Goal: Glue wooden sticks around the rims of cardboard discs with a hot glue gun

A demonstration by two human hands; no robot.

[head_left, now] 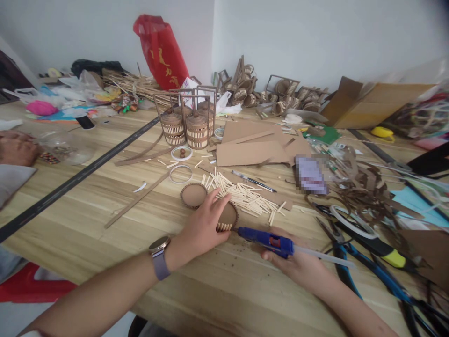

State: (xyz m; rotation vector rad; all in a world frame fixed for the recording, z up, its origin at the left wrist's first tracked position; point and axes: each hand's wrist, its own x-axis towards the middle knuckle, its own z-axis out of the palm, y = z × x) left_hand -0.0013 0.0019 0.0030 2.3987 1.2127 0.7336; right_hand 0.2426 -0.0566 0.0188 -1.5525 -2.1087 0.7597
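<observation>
My left hand (pixel 199 224) reaches around a small round cardboard base (pixel 229 214), thumb at its near side and fingers across its far left. A row of short pale wooden sticks (pixel 224 227) stands along the base's near edge. In my right hand (pixel 298 262) is a blue hot glue gun (pixel 264 240), its nozzle close to these sticks and a clear glue stick (pixel 322 257) jutting from its back. Left of the base lies a second round cardboard base (pixel 194 194) with a ridged rim. Loose cut sticks (pixel 249 194) are heaped just behind.
Small lidded baskets with tall handles (pixel 196 126) stand at the back, near a red bag (pixel 161 51). Cardboard sheets (pixel 245 152) lie mid-table. Pliers (pixel 338 248) and brown strips (pixel 365 187) crowd the right. Another person's hand (pixel 17 147) rests at far left.
</observation>
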